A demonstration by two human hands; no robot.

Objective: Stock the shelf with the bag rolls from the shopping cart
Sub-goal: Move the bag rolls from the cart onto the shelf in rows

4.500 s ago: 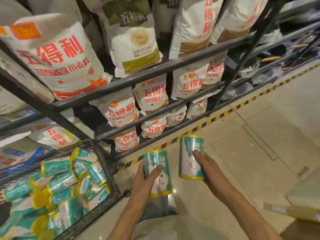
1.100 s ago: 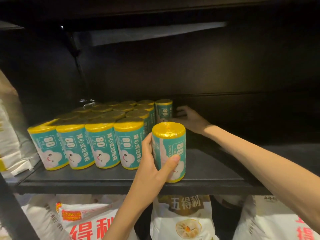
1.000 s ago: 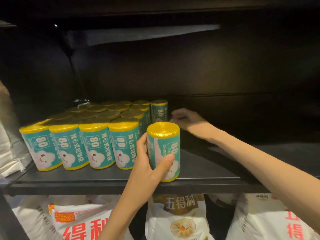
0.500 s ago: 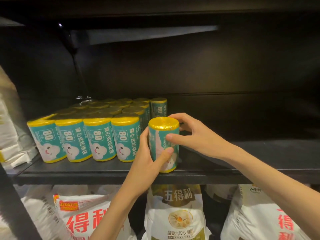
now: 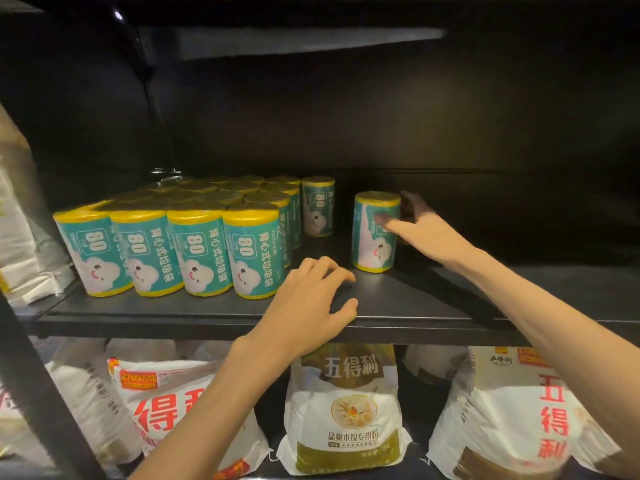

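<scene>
Several teal bag rolls [image 5: 194,251] with yellow ends stand upright in rows on the left of the dark shelf [image 5: 415,306]. One more roll [image 5: 318,207] stands alone at the back, right of the rows. My right hand [image 5: 429,233] grips another bag roll [image 5: 372,251], thumb across its front and fingers behind it. That roll stands upright on the shelf, right of the rows and apart from them. My left hand [image 5: 308,306] holds nothing and hovers with loosely curled fingers over the shelf's front edge.
White flour bags [image 5: 343,410] with red and green print fill the tier below. More white bags [image 5: 17,237] lean at the far left. A black upright post [image 5: 45,393] runs down the lower left. The shelf's right half is bare dark board.
My left hand has let go of the roll and drawn back to the shelf edge. My right hand has taken that roll and moved it back and to the right on the shelf.
</scene>
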